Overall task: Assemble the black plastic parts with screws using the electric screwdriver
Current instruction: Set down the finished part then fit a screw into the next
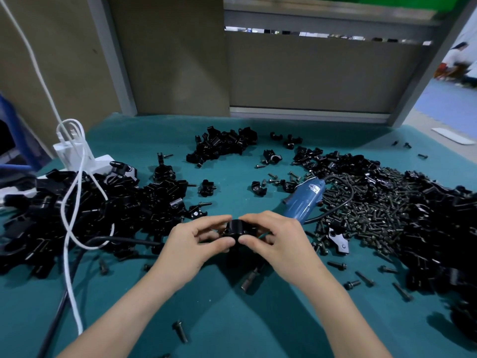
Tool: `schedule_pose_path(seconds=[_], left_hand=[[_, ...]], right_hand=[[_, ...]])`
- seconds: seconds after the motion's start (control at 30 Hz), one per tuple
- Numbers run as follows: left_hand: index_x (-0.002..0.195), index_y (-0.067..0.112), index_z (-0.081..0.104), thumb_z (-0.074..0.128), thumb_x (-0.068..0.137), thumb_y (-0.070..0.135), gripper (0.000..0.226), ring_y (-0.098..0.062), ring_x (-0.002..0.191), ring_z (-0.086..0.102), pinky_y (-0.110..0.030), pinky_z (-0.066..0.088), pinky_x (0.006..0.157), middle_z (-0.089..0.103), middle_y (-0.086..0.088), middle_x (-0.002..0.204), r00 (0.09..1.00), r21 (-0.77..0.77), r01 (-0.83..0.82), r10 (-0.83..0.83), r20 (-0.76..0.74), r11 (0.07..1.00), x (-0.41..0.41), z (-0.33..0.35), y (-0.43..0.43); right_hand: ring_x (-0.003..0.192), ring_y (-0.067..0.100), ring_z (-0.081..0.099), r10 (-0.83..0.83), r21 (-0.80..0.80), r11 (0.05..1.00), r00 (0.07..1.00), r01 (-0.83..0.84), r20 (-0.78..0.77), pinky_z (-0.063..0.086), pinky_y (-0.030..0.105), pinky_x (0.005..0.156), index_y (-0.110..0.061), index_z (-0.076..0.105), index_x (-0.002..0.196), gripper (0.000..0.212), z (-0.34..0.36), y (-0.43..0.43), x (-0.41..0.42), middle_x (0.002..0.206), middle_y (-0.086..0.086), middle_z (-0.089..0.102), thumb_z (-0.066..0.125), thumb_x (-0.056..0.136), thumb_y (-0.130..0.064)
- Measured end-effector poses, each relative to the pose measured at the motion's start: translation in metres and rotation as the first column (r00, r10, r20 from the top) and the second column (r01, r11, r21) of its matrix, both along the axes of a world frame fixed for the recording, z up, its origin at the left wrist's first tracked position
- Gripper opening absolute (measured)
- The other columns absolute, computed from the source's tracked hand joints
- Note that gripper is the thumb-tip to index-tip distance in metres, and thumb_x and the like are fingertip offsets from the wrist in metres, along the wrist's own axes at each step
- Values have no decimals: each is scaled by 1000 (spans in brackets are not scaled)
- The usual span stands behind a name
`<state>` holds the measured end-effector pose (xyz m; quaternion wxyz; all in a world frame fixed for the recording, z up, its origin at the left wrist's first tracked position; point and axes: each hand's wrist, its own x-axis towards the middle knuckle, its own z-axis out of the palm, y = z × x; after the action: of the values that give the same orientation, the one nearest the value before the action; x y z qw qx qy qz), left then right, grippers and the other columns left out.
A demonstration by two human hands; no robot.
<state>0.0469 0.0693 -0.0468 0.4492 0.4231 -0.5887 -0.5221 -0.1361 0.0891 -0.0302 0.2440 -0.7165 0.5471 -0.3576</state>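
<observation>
Black plastic part (235,229) sits pinched between left hand (192,244) and right hand (277,239), fingers curled around it, above the table's (232,319) near edge.

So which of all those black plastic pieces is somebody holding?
The black part in the middle, pinched between the left hand and right hand. All the others lie loose or heaped on the teal table.

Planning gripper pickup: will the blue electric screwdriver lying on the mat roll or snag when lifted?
The blue electric screwdriver looks rigid and round-bodied, so a sideways nudge may roll it. Its black cord loops over the screw pile, so lifting probably tugs and scatters screws.
</observation>
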Motion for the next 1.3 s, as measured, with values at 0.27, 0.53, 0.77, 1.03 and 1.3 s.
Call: schedule_pose_path(seconds=[0.27, 0.53, 0.77, 1.03, 1.3], left_hand=[[98, 11, 73, 76, 74, -3, 28, -15, 85, 69, -21, 55, 80, 75, -1, 92, 994, 55, 83, -87, 61, 995, 10, 1, -8], [101, 15, 70, 78, 68, 4, 36, -9, 84, 69, -18, 53, 78, 74, 4, 95, 997, 6, 83, -83, -6, 997, 4, -2, -3], [93, 17, 74, 77, 60, 14, 33, -7, 84, 71, -13, 52, 73, 76, 1, 91, 996, -1, 70, -70, -60, 998, -3, -8, -4], [92, 22, 75, 77, 59, 18, 33, -7, 85, 71, -9, 50, 72, 76, 4, 92, 997, -1, 72, -72, -22, 997, -2, -9, -6], [79, 40, 77, 77, 58, 19, 30, 0, 80, 70, -4, 48, 67, 75, 12, 88, 999, -4, 31, -31, -12, 1000, -4, -4, -4]], right_hand=[[93, 9, 63, -2, 66, 998, 999, -1, 49, 54, 26, 86, -24, 69, 118, 35, -2, 0, 0, 103, -8, 66, 74, 83, -18], [89, 7, 64, -5, 56, 998, 996, 0, 84, 54, 20, 82, -19, 71, 113, 34, 0, 2, 0, 99, -6, 67, 75, 82, -10], [91, 7, 65, -49, 112, 993, 997, 42, 59, 54, 28, 88, -20, 72, 111, 35, 3, 0, -7, 100, -5, 69, 79, 78, -13], [87, 5, 67, -61, 216, 976, 973, 12, 223, 54, 24, 87, -33, 67, 111, 40, 22, 7, -22, 102, -10, 72, 78, 77, -14], [62, 10, 57, -707, -3, 703, 698, 711, -110, 40, 13, 49, -14, 75, 96, 16, 51, -25, -149, 87, 4, 71, 62, 91, -6]])
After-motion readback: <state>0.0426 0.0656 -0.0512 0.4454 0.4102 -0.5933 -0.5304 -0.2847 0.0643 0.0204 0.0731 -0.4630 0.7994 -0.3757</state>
